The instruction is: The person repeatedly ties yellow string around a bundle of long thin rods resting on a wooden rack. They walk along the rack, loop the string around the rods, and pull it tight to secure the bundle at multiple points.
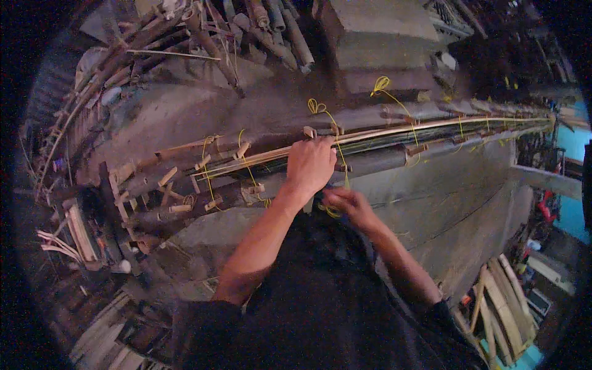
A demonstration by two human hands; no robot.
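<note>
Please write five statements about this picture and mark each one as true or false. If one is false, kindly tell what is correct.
1. The left hand is over the long pale strips. True.
2. The right hand is farther from the person's body than the left hand. False: the right hand is nearer to the body.
3. Yellow cord crosses the strips in several places. True.
4. Small wooden pegs stand along only one side of the strips. False: wooden pegs are on both sides.
5. Both forearms are bare. True.
</note>
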